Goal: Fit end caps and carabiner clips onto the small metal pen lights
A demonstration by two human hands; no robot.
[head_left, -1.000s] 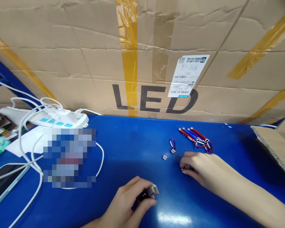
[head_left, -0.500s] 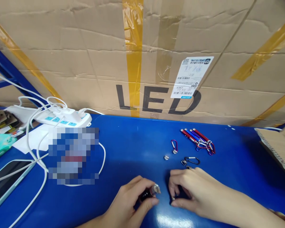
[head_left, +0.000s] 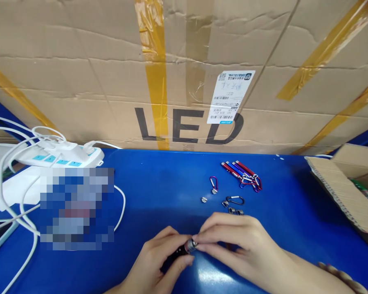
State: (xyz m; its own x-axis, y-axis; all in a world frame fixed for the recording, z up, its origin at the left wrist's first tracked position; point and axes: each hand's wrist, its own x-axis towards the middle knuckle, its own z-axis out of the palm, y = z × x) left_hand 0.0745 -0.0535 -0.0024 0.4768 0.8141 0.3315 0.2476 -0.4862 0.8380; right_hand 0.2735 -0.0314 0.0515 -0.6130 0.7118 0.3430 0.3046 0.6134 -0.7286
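My left hand (head_left: 167,255) is closed around a small black flashlight tube (head_left: 179,251), whose threaded silver end points right. At that end, the thumb and fingertips of my right hand (head_left: 236,241) are pinched together and touching the metal. Whatever the right fingertips hold is too small and covered to make out. Just beyond the right hand lie small silver end caps (head_left: 235,211), a black carabiner (head_left: 235,200) and a purple carabiner (head_left: 214,182) with a silver piece attached. One loose silver cap (head_left: 204,199) sits left of them.
Several red, blue and purple penlights (head_left: 241,171) with carabiners lie farther back. A large cardboard box (head_left: 110,81) marked LED stands behind the blue table (head_left: 159,183). White cables and a power strip (head_left: 64,157) occupy the left; an open carton (head_left: 334,188) is at right.
My right hand has moved left from the table surface to the flashlight tube's silver end, uncovering more silver caps. The camera view has turned to the right.
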